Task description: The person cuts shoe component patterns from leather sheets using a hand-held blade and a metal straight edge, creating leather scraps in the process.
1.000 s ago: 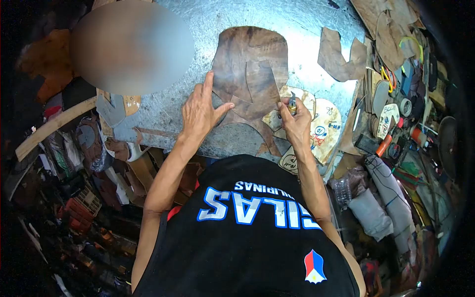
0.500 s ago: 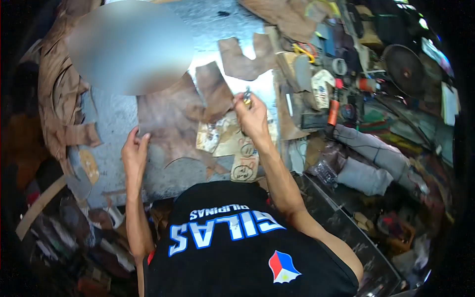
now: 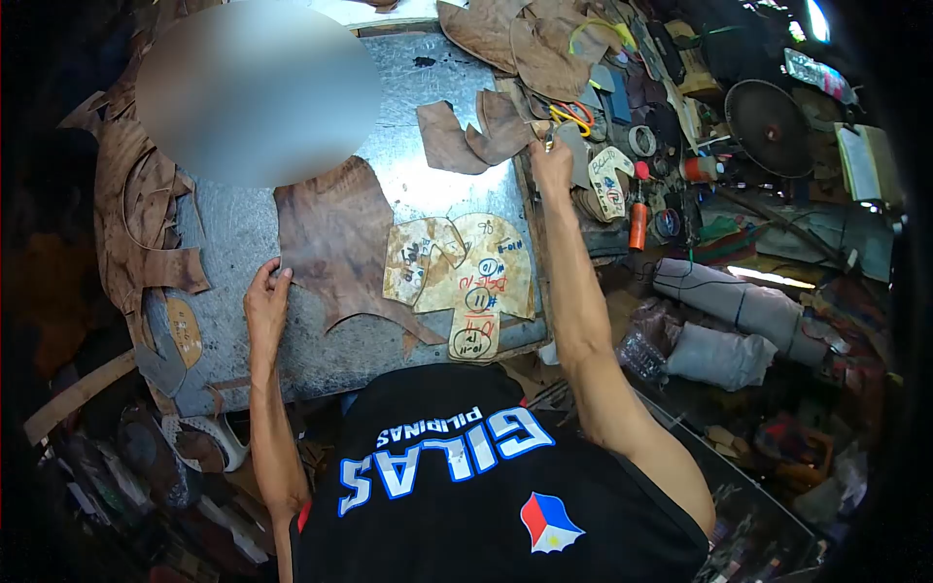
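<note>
My left hand (image 3: 266,296) is at the left edge of a large brown leather piece (image 3: 335,243), its curled fingers and thumb closed on the edge. My right hand (image 3: 552,167) is stretched out past the table's right side, closed around a small tool (image 3: 549,142) that is mostly hidden. Beside it are scissors (image 3: 571,119) with yellow and orange handles. Two smaller cut leather pieces (image 3: 449,139) (image 3: 503,126) lie on the metal tabletop (image 3: 398,87). Marked paper patterns (image 3: 486,267) lie right of the large leather.
More leather is heaped at the left (image 3: 131,214) and upper right (image 3: 554,53). Beyond the right edge are an orange bottle (image 3: 638,225), a tape roll (image 3: 642,142), a round dark pan (image 3: 770,128) and wrapped rolls (image 3: 724,291). A blurred patch covers the upper left.
My right hand has moved up and right with the tool. The small leather piece beside it now lies by the other one, exposing more of the patterns. My left hand has barely moved.
</note>
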`<state>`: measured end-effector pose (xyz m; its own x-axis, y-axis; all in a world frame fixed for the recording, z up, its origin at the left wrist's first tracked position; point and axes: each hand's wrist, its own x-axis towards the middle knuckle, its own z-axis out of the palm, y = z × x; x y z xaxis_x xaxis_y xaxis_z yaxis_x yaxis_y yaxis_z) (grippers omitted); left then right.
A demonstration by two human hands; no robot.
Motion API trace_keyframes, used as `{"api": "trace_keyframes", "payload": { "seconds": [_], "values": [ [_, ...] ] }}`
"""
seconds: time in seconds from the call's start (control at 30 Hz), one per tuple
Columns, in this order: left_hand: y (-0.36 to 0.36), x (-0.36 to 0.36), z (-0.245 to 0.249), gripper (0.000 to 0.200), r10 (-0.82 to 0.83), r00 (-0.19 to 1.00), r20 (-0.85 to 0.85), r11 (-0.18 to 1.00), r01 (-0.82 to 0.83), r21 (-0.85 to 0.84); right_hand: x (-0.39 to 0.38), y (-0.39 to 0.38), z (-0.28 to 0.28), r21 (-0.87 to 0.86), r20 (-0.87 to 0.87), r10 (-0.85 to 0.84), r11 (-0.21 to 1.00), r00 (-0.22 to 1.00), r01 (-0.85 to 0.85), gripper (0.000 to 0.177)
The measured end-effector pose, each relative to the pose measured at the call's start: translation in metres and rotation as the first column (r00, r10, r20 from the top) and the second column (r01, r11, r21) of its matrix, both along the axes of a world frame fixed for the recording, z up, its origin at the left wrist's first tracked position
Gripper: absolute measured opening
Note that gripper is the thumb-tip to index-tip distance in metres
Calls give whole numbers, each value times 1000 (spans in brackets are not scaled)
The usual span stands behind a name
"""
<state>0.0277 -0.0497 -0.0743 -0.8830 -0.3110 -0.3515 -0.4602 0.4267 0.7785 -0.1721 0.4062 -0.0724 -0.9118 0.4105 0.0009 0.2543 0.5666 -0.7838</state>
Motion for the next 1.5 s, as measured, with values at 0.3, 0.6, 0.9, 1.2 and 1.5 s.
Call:
{"api": "trace_keyframes", "payload": {
  "seconds": [0.3, 0.6, 0.9, 1.2, 1.5],
  "values": [
    [-2, -9, -1, 34, 35, 998, 60, 989, -44, 143, 167, -93, 37, 235, 111, 459, 850, 882, -471, 40],
    [-11, -9, -2, 22, 2, 998, 62, 935, -24, 354, 174, -130, 38, 306, 292, 495, 762, 818, -571, 54],
    [-40, -10, -18, 22, 42, 997, -63, 976, -27, 215, 164, -129, 30, 414, 265, 462, 738, 846, -533, 51],
    [-58, -7, -6, 23, -120, 992, 47, 984, 112, 137, 215, -102, 80, -87, 333, 184, 983, 925, -165, 38],
    [-65, -11, 24, 21, -482, 876, -31, 876, 482, -26, 285, -120, 112, -250, 215, 20, 968, 976, 35, 18]
  ]
}}
